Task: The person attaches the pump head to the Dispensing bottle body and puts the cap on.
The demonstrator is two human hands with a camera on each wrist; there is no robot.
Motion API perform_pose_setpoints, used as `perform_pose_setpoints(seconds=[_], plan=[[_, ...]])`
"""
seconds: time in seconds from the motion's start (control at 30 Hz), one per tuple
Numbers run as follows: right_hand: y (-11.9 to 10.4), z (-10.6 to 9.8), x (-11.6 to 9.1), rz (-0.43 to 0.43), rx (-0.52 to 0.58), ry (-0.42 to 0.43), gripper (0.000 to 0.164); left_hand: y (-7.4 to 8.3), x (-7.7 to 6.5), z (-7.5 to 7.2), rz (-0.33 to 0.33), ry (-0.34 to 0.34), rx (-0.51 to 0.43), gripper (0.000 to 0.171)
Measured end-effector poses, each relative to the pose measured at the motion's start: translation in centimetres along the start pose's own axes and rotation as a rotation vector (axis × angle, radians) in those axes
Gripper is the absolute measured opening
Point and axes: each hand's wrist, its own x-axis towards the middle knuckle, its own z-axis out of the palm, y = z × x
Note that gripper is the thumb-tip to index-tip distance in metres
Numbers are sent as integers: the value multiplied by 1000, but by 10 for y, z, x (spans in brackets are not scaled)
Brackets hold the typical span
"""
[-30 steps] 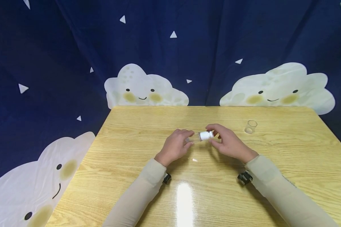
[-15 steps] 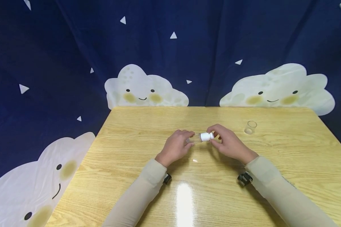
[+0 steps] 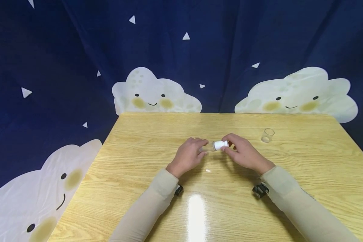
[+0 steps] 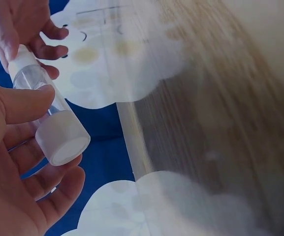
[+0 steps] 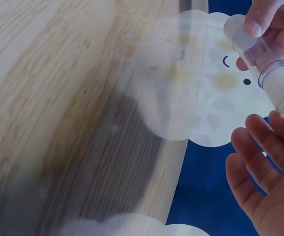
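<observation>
A small pump-style bottle, its body clear and its top section [image 3: 219, 145] white, lies sideways between the two hands above the table. My left hand [image 3: 187, 154] holds the clear body with thumb and fingers. In the left wrist view the white base [image 4: 63, 137] sticks out below the left thumb [image 4: 31, 104]. My right hand [image 3: 243, 153] pinches the white top from the right. The right wrist view shows a clear rim [image 5: 273, 73] around the white section, with several right fingers [image 5: 260, 152] spread below it.
A clear cylindrical cap [image 3: 267, 135] stands on the wooden table [image 3: 157, 131], right of and beyond the right hand. A dark blue curtain [image 3: 217, 40] with cloud prints hangs behind the table's far edge and along its left side.
The right thumb and fingers have shifted slightly left, overlapping more of the white top. The left hand and its hold on the bottle look nearly the same; the clear cap stays put.
</observation>
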Motion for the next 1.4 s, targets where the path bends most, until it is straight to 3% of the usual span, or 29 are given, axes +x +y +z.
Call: perform_pose_setpoints(seconds=[0.77, 1.1, 1.4], plan=[[0, 1, 0, -33, -15, 43, 13, 0, 0, -3, -14, -20, 18, 38], [4, 1, -1, 2, 3, 10, 33, -1, 0, -2, -12, -9, 13, 38], [11, -7, -8, 39, 8, 12, 36, 0, 2, 0, -5, -8, 0, 40]])
